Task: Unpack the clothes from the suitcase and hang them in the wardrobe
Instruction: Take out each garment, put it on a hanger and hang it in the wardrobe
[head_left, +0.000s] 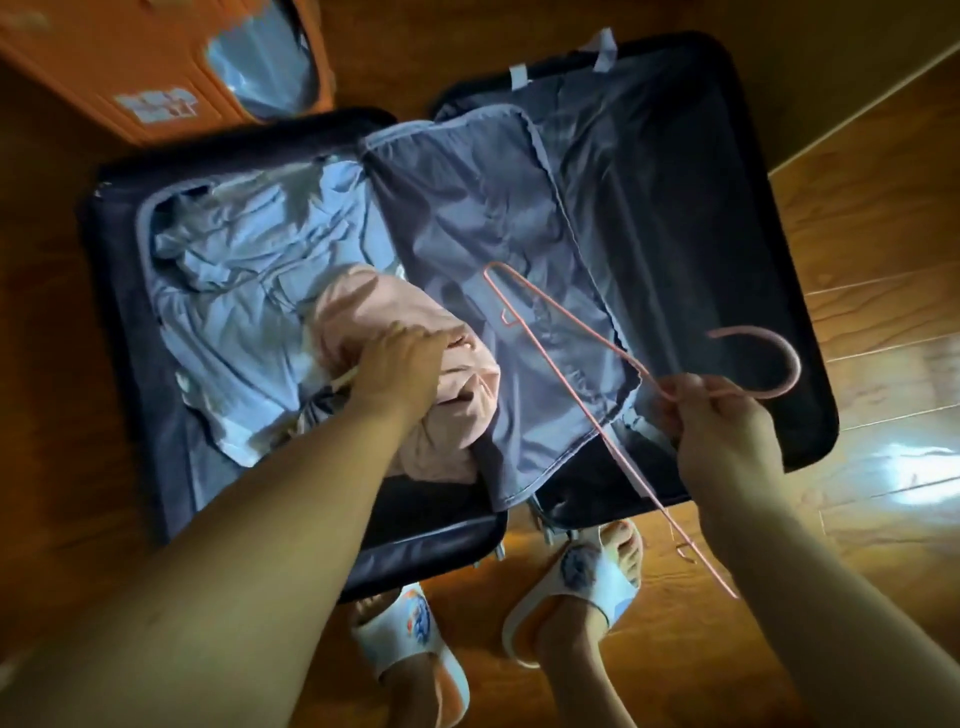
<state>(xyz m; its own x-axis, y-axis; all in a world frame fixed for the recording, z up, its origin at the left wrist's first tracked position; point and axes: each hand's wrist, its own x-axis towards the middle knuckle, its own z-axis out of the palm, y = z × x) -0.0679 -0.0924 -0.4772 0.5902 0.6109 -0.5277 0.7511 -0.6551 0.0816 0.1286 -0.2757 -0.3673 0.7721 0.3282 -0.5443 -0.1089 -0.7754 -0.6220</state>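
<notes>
A dark suitcase (130, 322) lies open flat on the wooden floor. Its left half holds crumpled light blue clothes (249, 291) and a bunched pink garment (457, 410). My left hand (400, 369) reaches down onto the pink garment and its fingers curl into the cloth. A grey divider flap (478, 218) lies folded over the right half. My right hand (722, 431) pinches a thin pink hanger (561, 332) just below its hook, above the right half of the suitcase.
An orange suitcase (156, 57) with a plastic-wrapped item stands at the upper left. My feet in white slippers (582, 577) stand on the wooden floor (872, 322) right at the suitcase's near edge. A wall edge runs along the upper right.
</notes>
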